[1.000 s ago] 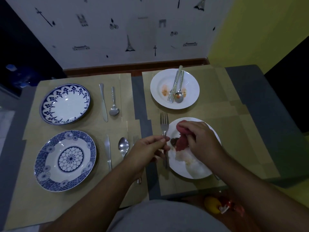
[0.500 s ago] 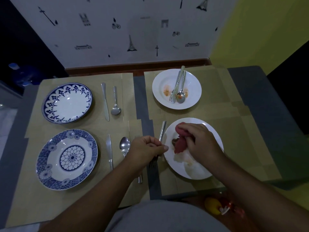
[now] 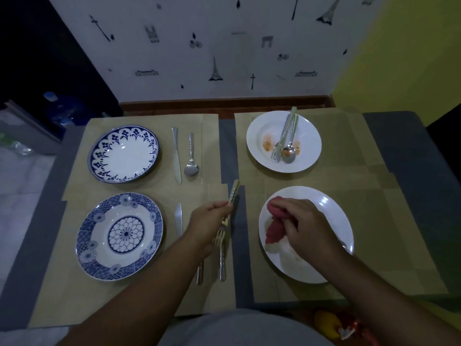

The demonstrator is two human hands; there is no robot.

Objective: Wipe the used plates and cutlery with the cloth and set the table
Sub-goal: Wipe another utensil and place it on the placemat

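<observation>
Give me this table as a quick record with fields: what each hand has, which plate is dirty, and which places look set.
left hand: pinches a fork by its handle, tines toward the person
right hand: grips the red cloth on the near white plate
dirty: far white plate, orange stains, used spoon lying in it
set: far blue plate with table knife and clean spoon to its right; near blue plate

I count four plates: far blue plate (image 3: 123,153), near blue plate (image 3: 119,236), far white plate (image 3: 309,136), near white plate (image 3: 329,216). Two forks, held fork (image 3: 234,192) and lying fork (image 3: 222,265); two knives on the mats (image 3: 139,196), far knife (image 3: 176,156) and near knife (image 3: 178,217). Two spoons plainly, mat spoon (image 3: 191,168) and plate spoon (image 3: 288,156); one red cloth (image 3: 273,232).
</observation>
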